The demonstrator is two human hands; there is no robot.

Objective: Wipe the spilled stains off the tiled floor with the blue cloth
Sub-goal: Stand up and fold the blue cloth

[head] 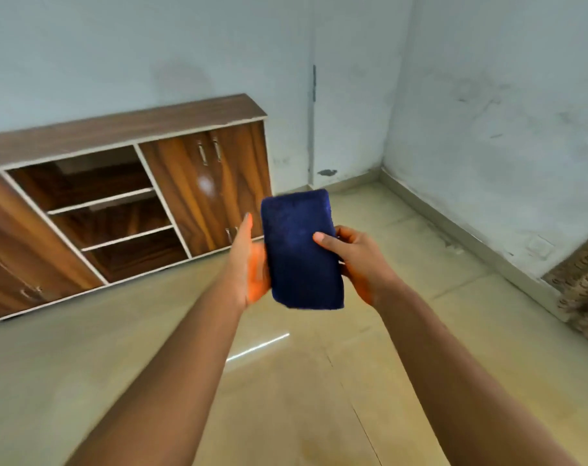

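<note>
The person is standing with both arms stretched out in front, holding the cloth up in the air, well above the floor. It is folded into a thick dark-blue pad, standing roughly on end and leaning a little. The right hand is gripping it by its right edge, thumb pressed across the front and the fingers hidden behind. The left hand is lying flat and open along the cloth's left edge, palm turned toward it, seemingly steadying it, not clutching. By my reckoning the wiping is not yet begun: nothing is touching the tiles, and the cloth is looking dry and tidy. I am not making out any clear stain on the pale, glossy tiles below; only a bright streak of reflected light is showing beneath the hands, and the picture is somewhat blurred. So the whole job seems to be lying ahead: finding the spill, getting down and rubbing. A wooden cabinet with open shelves is standing against the pale, scuffed wall to the left, and something brown and woven is sitting by the right wall.
</note>
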